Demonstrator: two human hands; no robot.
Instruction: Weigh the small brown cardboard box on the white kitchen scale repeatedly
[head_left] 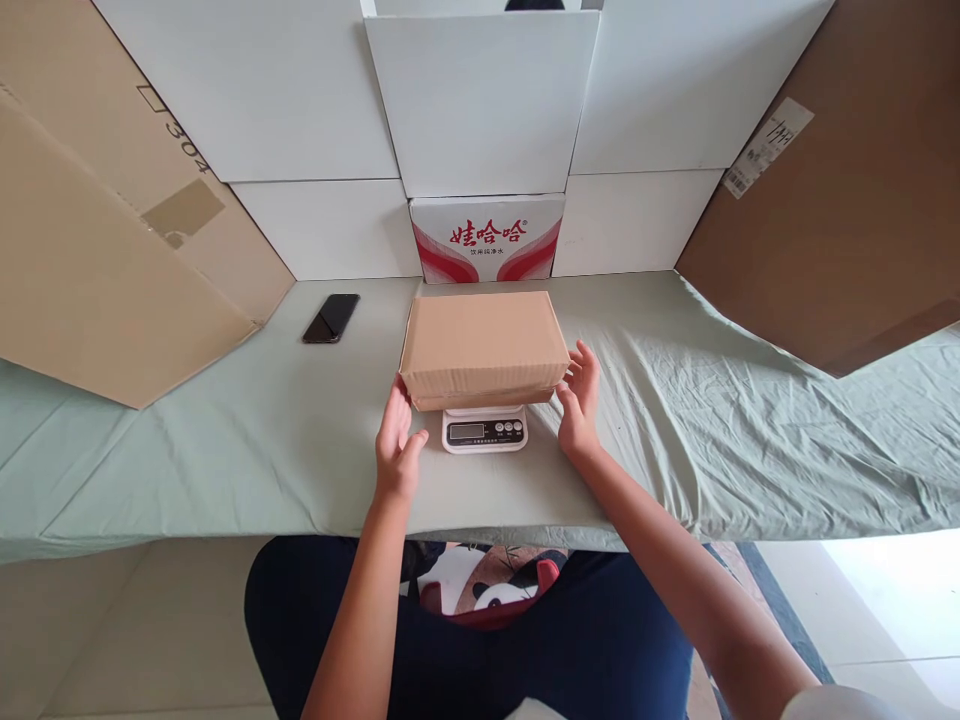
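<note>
A closed brown cardboard box sits over a small white kitchen scale, covering its platform. Only the scale's front panel shows, with a grey display and several round buttons. My left hand is at the box's left front corner, fingers along its side and thumb held away from it. On the other side, my right hand has its fingers against the right end, the thumb near the lower front corner. Both hands hold the box between them. Whether its underside rests fully on the scale is hidden.
A black smartphone lies on the green cloth at the left. Behind the box stands a white-and-red printed carton before white panels. Large cardboard sheets stand at the left and right.
</note>
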